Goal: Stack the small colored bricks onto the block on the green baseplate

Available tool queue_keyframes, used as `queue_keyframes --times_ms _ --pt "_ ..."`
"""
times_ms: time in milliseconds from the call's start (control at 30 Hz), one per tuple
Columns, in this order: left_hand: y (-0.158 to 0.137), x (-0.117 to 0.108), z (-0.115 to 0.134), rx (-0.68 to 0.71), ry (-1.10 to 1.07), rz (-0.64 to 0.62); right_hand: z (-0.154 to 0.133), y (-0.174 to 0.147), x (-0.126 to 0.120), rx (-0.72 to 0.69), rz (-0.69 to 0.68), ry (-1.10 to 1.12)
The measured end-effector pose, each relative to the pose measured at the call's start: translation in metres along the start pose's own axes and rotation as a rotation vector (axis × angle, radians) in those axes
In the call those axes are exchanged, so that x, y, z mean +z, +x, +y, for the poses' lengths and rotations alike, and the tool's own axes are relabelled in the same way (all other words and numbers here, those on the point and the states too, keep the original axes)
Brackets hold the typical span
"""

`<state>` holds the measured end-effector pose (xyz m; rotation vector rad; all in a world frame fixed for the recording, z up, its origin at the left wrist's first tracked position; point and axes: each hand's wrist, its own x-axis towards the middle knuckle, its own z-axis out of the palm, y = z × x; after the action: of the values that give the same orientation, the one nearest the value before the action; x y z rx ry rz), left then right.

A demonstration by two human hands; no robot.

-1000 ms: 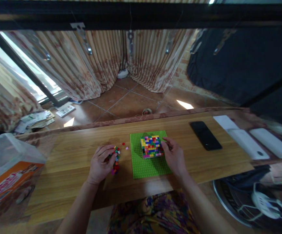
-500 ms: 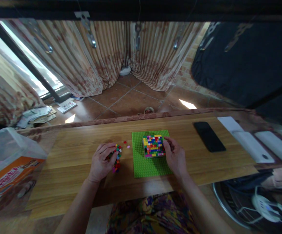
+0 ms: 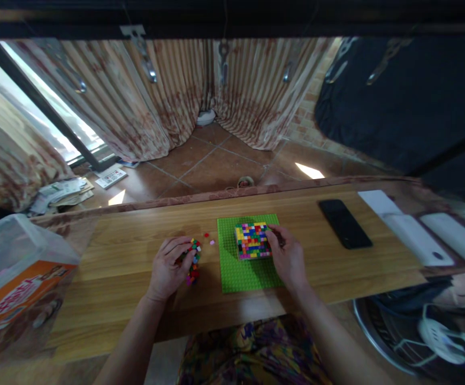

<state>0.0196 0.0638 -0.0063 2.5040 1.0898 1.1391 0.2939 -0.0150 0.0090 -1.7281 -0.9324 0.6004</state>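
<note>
A block of many-coloured toy bricks point(image 3: 252, 241) stands on a green studded baseplate point(image 3: 232, 279). My right hand point(image 3: 287, 256) is at the block's right side, thumb and index finger pinched together at its upper right edge. Whatever lies between those fingertips is too small to make out. Left of the baseplate, my left hand point(image 3: 171, 267) rests on the table beside a pile of small loose bricks point(image 3: 194, 274). Its fingers curve over the pile, with a gap between thumb and index finger. A red brick point(image 3: 206, 235) and a pink brick point(image 3: 212, 242) lie apart from the pile.
A black phone point(image 3: 345, 224) lies on the wooden table point(image 3: 115, 267) to the right, near white flat objects point(image 3: 420, 240). At the far left stands a clear tub with an orange label point(image 3: 23, 294). A fan point(image 3: 436, 334) is at lower right.
My right hand's thumb and index finger have shifted slightly left, over the block's upper right edge. My left hand stays almost still at the pile.
</note>
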Motion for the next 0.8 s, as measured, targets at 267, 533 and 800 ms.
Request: queue_keyframes --times_ms 267,533,800 --pt "0.008 -0.012 0.027 -0.045 -0.045 0.003 -0.005 -0.003 -0.015 -0.106 0.085 -0.022" --pt "0.008 0.01 0.111 -0.244 -0.27 -0.033 -0.043 -0.052 -0.016 -0.33 -0.183 0.009" --pt "0.004 0.019 0.139 -0.275 -0.33 -0.041 -0.044 -0.071 -0.003 -0.377 -0.206 0.054"
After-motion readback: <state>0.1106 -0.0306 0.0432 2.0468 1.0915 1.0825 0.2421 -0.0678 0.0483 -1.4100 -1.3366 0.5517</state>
